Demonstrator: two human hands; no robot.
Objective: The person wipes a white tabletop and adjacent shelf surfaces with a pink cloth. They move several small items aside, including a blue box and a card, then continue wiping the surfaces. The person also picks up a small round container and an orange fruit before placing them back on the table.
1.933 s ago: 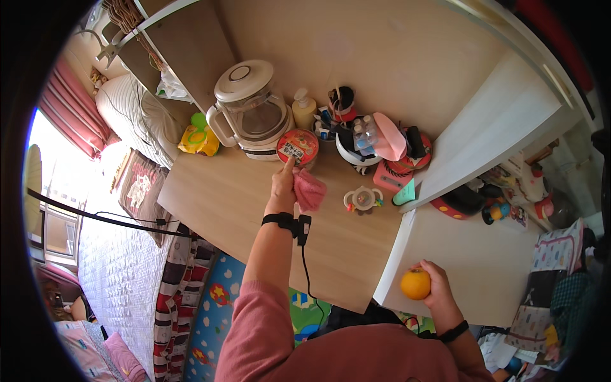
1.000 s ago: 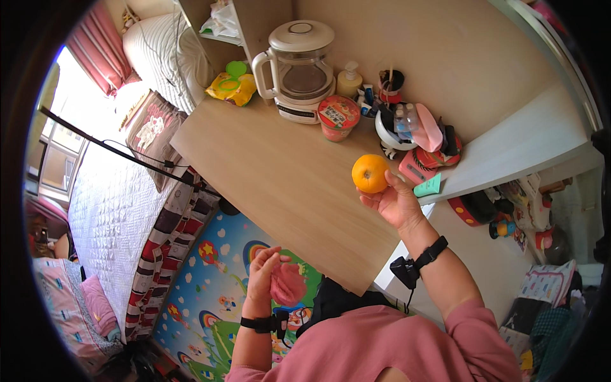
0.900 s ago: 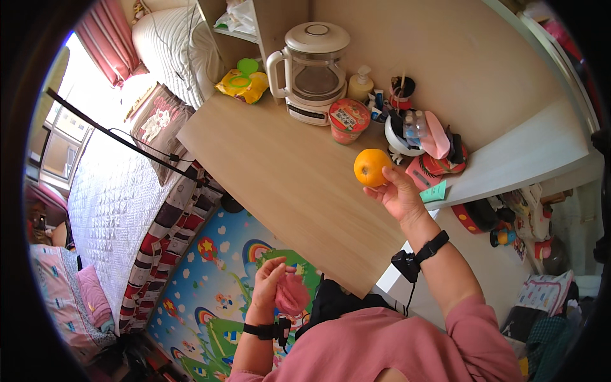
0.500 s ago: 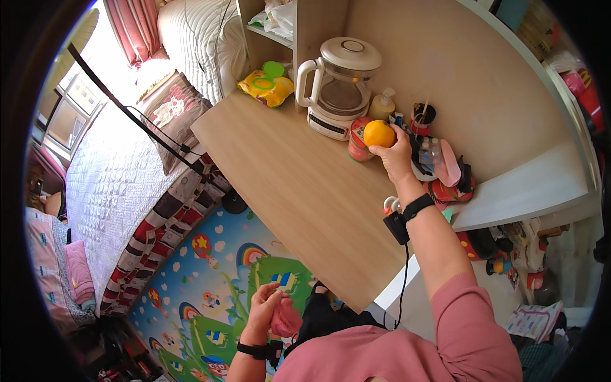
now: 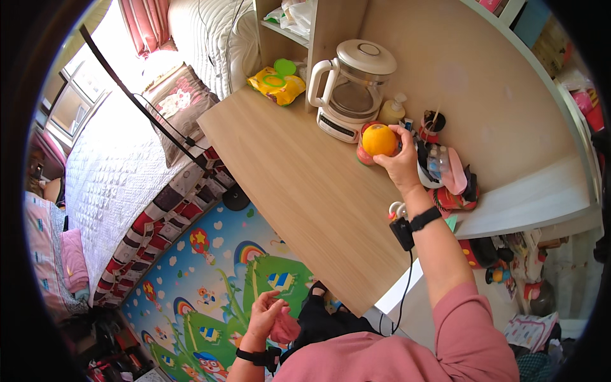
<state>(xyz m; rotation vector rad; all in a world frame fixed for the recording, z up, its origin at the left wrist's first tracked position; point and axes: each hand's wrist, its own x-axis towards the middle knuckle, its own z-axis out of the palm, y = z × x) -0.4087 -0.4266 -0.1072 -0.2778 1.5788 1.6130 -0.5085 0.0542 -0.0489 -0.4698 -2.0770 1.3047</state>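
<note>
**Orange held over the back of the desk, pink cloth bunched in the other hand**

Right hand (image 5: 400, 167): raised above the wooden desk (image 5: 305, 184), fingers curled around an orange (image 5: 379, 140). The fruit sits against the fingertips and thumb, its upper left face exposed to the camera. It hangs just in front of a small red-lidded tub (image 5: 363, 153) and near the base of a white electric kettle (image 5: 351, 89) with a glass body. A black band with a small box and a trailing cable sits on that wrist.

Left hand (image 5: 266, 317): low, over the colourful play mat (image 5: 210, 280), well apart from the desk edge. Fingers are closed loosely on a pink cloth (image 5: 284, 328), which bulges out to the right of the palm.

Handling, judged: the orange looks firm and round, light enough for one hand, with a dimpled peel that should offer fair friction. Being a sphere, it will roll if set down on the flat desk. A wrap across its widest part, as now, seems the secure hold; a pinch at the top would likely slip. Moderate squeeze only, since the flesh bruises. The cloth is soft and limp and can be taken anywhere.

Surroundings: a yellow snack packet (image 5: 276, 85) lies at the far left corner of the desk; a crowd of small bottles and pink and red items (image 5: 449, 181) stands just right of the orange, leaving little free room there.
</note>
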